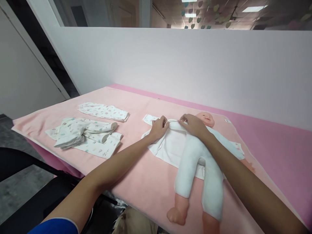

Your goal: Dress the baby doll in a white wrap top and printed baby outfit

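Nearest, the bare plastic feet of a baby doll with a white padded-cloth body (191,159) point towards the person; the doll lies face-up on a pale pink fleece blanket (138,191), over a white cotton baby shirt (172,146) spread wide, likely so its panels stay reachable from either side; off to the left, a loosely folded pile of white patterned baby clothes (92,143) sits well apart, presumably leaving the middle free for both hands; now the work itself: the left hand (159,127) pinches the shirt between thumb and fingers, seemingly to steady the edge; the right hand (193,125) bends over the doll's shoulder, fingertips at a white roll of cloth, and whether they grip it I cannot tell; beyond, a flat-folded white cotton garment with pink print (102,110) lies neatly; behind everything stands a plain white wall (182,65).
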### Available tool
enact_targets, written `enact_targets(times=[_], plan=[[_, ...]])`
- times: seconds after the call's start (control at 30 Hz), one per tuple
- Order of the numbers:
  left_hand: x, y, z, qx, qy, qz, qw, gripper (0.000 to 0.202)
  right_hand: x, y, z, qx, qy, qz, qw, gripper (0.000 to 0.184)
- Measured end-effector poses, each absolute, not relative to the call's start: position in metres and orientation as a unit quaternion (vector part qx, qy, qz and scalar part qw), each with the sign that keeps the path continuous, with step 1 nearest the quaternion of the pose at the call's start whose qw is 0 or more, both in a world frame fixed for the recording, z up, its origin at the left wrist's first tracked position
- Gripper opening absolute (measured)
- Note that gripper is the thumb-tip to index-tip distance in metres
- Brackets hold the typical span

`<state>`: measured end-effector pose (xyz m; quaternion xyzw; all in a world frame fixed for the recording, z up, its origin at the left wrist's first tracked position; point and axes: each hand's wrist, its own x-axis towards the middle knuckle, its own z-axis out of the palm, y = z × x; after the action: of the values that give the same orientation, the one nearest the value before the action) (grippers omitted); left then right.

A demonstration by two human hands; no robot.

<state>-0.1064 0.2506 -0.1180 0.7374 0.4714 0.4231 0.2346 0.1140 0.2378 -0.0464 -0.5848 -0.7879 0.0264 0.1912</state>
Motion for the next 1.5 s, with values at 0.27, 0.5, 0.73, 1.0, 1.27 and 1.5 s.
enact_targets(times=[0.27, 0.5, 0.73, 1.0, 1.27, 1.5], plan=[[-0.107, 0.251, -0.119, 0.745, 0.469, 0.417, 0.225, 0.013, 0.229, 0.16, -0.05, -0.633, -0.719, -0.016, 0.286, 0.036], [-0.107, 0.251, -0.119, 0.74, 0.466, 0.427, 0.232, 0.013, 0.263, 0.147, -0.051, -0.576, -0.783, 0.121, 0.199, 0.065], [-0.106, 0.254, -0.121, 0.741, 0.471, 0.427, 0.216, 0.01, 0.259, 0.164, -0.048, -0.548, -0.816, 0.077, 0.167, 0.057], [-0.106, 0.251, -0.122, 0.736, 0.407, 0.483, 0.246, 0.013, 0.231, 0.156, -0.034, -0.594, -0.772, 0.107, 0.197, 0.053], [-0.107, 0.255, -0.117, 0.713, 0.382, 0.511, 0.29, 0.015, 0.177, 0.161, -0.029, -0.572, -0.777, 0.152, 0.215, 0.048], [-0.112, 0.254, -0.104, 0.754, 0.406, 0.442, 0.265, 0.016, 0.188, 0.174, -0.063, -0.586, -0.771, 0.159, 0.192, 0.059]])
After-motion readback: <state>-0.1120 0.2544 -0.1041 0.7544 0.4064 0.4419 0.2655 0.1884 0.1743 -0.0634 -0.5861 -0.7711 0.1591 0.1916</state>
